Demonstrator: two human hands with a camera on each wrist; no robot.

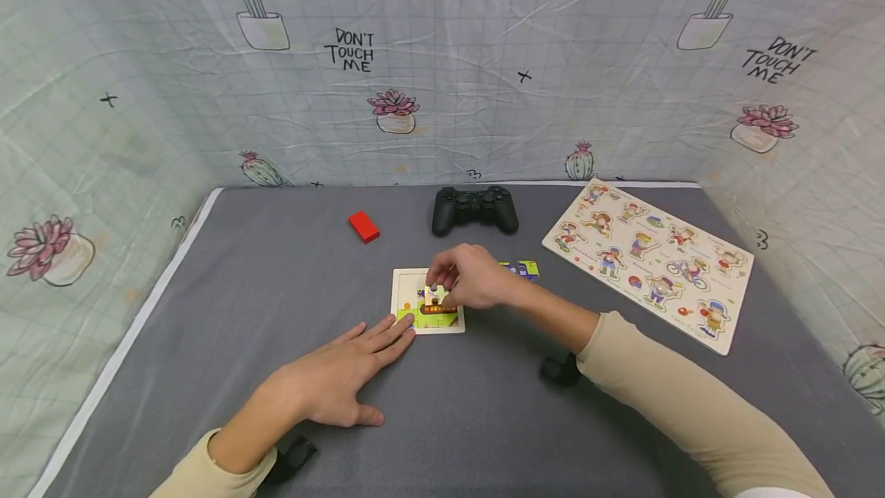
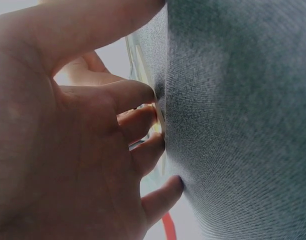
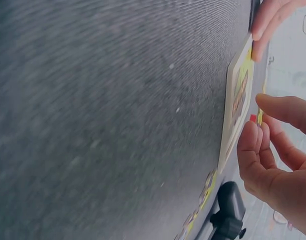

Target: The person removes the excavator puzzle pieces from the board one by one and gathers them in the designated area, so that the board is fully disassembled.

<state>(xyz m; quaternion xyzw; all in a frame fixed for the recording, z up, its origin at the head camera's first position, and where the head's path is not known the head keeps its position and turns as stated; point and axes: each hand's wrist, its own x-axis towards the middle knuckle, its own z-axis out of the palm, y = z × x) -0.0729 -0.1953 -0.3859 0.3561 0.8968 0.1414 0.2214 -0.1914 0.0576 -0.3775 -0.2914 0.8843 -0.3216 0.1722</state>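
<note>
The square puzzle tray (image 1: 409,280), pale, smooth and wood-like, lies on the fine-woven grey worktop (image 1: 484,413), with a flat red block (image 1: 363,227) beyond it to the left and a rounded black controller (image 1: 475,210) beyond it to the right. Just above the tray, the right hand (image 1: 474,277) pinches a thin puzzle piece (image 3: 260,118) between thumb and fingers, while the left hand (image 1: 346,375) rests fingers extended, thumb spread away, fingertips at the tray's near left corner.

Screened tabletop recording booth. Cactus-printed sheeting (image 1: 470,29) encloses the grey table (image 1: 297,267) on three visible sides; a black wrist camera (image 1: 560,370) is worn below the right sleeve. The surrounding room's type cannot be determined.
</note>
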